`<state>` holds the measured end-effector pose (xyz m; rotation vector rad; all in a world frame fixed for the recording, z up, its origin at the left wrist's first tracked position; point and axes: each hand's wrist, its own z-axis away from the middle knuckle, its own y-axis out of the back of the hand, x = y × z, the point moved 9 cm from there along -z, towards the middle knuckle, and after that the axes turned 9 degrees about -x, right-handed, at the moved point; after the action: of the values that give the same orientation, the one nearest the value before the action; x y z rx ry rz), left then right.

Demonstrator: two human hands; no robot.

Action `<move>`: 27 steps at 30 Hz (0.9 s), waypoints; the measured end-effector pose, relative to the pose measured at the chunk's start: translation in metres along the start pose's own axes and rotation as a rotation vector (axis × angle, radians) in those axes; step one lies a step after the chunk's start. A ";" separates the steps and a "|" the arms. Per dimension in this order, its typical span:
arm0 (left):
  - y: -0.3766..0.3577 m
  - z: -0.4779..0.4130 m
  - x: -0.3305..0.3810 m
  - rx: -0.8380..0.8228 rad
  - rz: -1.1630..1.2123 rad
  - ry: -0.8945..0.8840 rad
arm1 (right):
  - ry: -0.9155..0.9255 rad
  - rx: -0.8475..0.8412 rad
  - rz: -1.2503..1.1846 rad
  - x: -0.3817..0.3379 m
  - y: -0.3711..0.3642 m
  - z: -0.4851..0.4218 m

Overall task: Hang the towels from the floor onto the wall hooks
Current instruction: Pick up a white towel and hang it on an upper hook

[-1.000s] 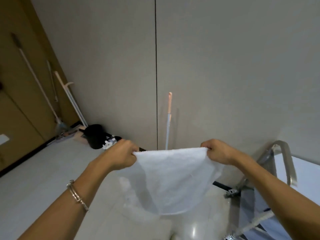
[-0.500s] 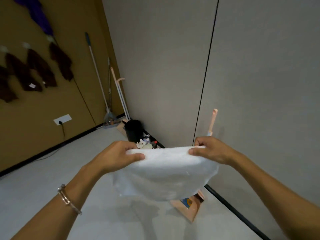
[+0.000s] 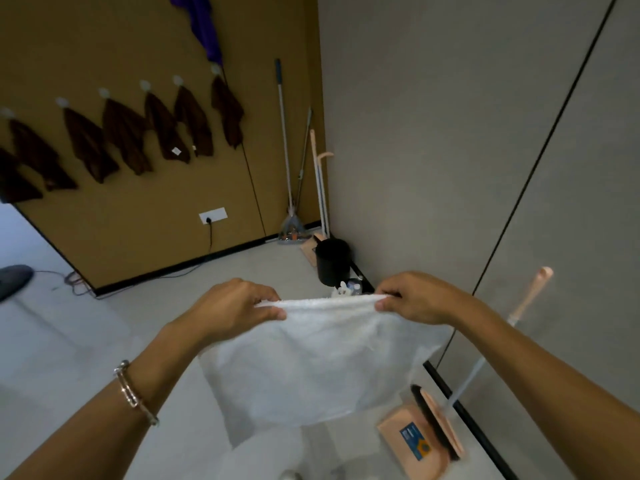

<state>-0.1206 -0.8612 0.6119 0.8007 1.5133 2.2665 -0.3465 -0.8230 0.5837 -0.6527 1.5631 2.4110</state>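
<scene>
White towel (image 3: 311,362) is up off the floor (image 3: 69,341), stretched out in front of the person and held by its top edge at both corners. Left hand (image 3: 235,306) has its fingers (image 3: 270,312) curled, pinching the left corner; right hand (image 3: 419,296) pinches the right corner the same way. The cloth sags limp below them: soft, light and floppy, nothing fragile, though a thin edge could slip off a hook. Far left, on the brown wall (image 3: 104,46), a row of wall hooks (image 3: 145,85) carries dark brown towels (image 3: 162,133); a free hook is hard to make out. Best hold, I'd say: bunch one corner, so a thick fold catches the hook.
</scene>
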 end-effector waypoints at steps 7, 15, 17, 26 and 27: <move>0.003 -0.046 -0.073 -0.065 -0.202 0.144 | -0.083 -0.090 0.222 -0.044 0.005 -0.087; 0.054 -0.095 -0.162 0.068 0.034 0.088 | -0.117 -0.057 0.071 -0.076 0.046 -0.176; 0.067 -0.101 -0.183 0.110 0.051 0.072 | -0.081 -0.026 0.027 -0.091 0.052 -0.197; 0.097 -0.118 -0.251 0.166 0.069 0.035 | 0.017 0.023 0.078 -0.146 0.065 -0.281; 0.102 -0.119 -0.257 0.199 0.055 0.040 | 0.025 0.038 0.066 -0.149 0.068 -0.288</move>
<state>0.0197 -1.1273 0.5978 0.8647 1.7773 2.2072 -0.1677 -1.1013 0.6086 -0.6363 1.6609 2.4222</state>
